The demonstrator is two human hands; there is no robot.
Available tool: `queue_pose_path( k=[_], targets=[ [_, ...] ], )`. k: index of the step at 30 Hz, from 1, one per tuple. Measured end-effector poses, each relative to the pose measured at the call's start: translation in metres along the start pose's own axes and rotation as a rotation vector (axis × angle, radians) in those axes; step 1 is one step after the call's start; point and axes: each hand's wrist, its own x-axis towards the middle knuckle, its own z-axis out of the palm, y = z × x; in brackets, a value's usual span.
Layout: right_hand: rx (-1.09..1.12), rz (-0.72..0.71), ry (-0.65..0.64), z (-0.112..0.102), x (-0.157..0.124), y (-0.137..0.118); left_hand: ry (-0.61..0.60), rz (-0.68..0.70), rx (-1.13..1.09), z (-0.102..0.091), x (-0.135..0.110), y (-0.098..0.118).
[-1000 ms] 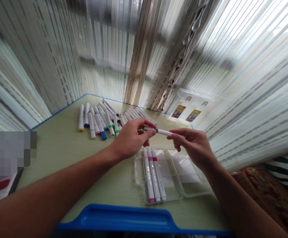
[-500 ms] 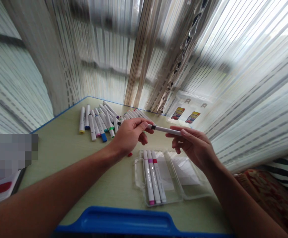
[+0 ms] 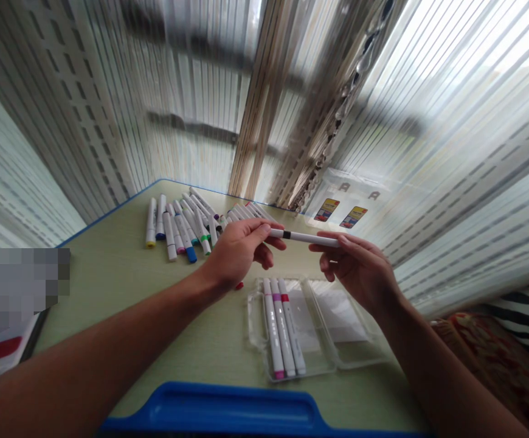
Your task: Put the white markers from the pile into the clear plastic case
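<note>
A white marker [image 3: 311,238] with a dark band is held level above the table, between my two hands. My left hand [image 3: 242,244] pinches its left end with thumb and fingers. At the other end, my right hand [image 3: 358,258] grips it the same way. Below lies an open clear plastic case [image 3: 331,359]. Three white markers [image 3: 283,328] with pink, purple and red bands lie side by side in its left half. Behind my left hand is a loose pile of white markers [image 3: 182,228] with coloured ends, partly hidden by that hand.
A clear case with two yellow-red labels [image 3: 327,210] stands at the table's back right. The pale green table [image 3: 123,310] has a blue edge and a blue tray [image 3: 232,404] at the front. Striped curtains [image 3: 191,152] hang behind. A patterned cloth [image 3: 483,347] is at right.
Both hands and the marker have shifted very slightly to the right, and the hands are a little farther apart. More of the marker's left end shows. The other markers and the case are unchanged.
</note>
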Motion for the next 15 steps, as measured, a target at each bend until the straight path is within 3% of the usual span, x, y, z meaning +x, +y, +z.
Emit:
queue_pose_path(
  k=[8, 15],
  targets=[
    [-0.048, -0.024, 0.060, -0.0013, 0.0026, 0.0018, -0.022, 0.035, 0.117, 0.0008, -0.0028, -0.0001],
    [-0.008, -0.016, 0.139, -0.0012, 0.0062, -0.0003, -0.152, 0.040, 0.036, 0.0017, -0.0059, 0.0023]
  ],
)
